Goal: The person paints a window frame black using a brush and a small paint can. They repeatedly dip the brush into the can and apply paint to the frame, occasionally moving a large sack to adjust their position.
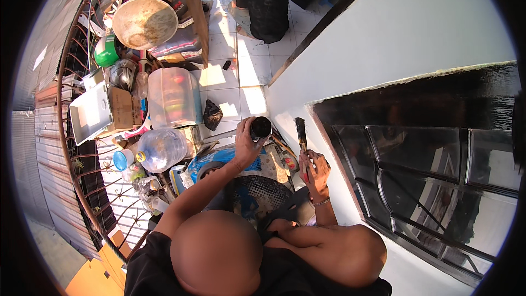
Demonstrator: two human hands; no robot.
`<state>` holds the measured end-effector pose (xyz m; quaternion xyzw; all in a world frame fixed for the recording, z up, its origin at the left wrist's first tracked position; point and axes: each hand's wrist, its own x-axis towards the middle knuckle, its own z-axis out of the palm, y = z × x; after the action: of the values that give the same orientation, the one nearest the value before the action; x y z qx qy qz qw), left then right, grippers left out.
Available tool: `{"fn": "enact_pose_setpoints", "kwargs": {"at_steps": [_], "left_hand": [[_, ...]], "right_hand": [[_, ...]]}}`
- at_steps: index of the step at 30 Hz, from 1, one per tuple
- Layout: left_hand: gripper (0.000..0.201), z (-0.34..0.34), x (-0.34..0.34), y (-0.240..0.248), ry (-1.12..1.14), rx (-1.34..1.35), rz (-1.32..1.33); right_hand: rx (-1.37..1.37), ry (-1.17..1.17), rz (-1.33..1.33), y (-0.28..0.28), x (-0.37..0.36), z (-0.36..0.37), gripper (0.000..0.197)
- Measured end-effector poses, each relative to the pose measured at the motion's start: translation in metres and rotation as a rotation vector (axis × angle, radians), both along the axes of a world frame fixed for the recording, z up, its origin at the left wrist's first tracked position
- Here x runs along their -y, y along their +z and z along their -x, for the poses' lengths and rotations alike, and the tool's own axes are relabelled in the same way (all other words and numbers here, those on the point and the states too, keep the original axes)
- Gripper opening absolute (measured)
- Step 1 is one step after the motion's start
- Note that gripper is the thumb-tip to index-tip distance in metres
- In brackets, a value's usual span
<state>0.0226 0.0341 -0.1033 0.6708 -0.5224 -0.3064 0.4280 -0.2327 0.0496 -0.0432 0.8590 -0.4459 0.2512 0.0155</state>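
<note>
My left hand (246, 146) is wrapped round a small can (261, 128) with a dark, blackish opening, held out in front of me. To its right, my right hand (315, 171) grips a paintbrush (302, 141) by its handle, with the black-coated bristles (300, 126) pointing up and away. The brush is apart from both the can and the wall. Nearest the brush on the right is a dark-painted window frame (350, 111) with glass panes, its upper far-right part glossy black. The can's contents are too dark to make out.
A white wall (394, 38) runs along my right. On the left stand a large water jug (161, 149), a translucent plastic box (174, 96), a basin (145, 23), a green helmet (106, 50) and a curved metal railing (61, 109). Ahead, another person (264, 8) squats on the tiles.
</note>
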Motion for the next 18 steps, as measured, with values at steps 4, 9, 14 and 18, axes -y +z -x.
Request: {"fn": "enact_pose_setpoints", "kwargs": {"at_steps": [4, 9, 14, 18], "left_hand": [[0.072, -0.01, -0.026, -0.009, -0.04, 0.04, -0.003], [0.082, -0.004, -0.027, -0.01, -0.174, 0.052, 0.05], [0.086, -0.003, -0.027, -0.017, -0.217, 0.107, 0.038], [0.086, -0.005, -0.031, -0.016, -0.19, 0.093, 0.045]], "right_hand": [[-0.015, -0.056, 0.041, -0.021, 0.036, -0.003, 0.028], [-0.038, -0.145, 0.107, -0.07, 0.075, 0.027, 0.019], [-0.001, -0.154, 0.106, -0.103, 0.101, 0.033, 0.013], [-0.077, -0.133, 0.094, -0.108, 0.108, 0.026, 0.015]]}}
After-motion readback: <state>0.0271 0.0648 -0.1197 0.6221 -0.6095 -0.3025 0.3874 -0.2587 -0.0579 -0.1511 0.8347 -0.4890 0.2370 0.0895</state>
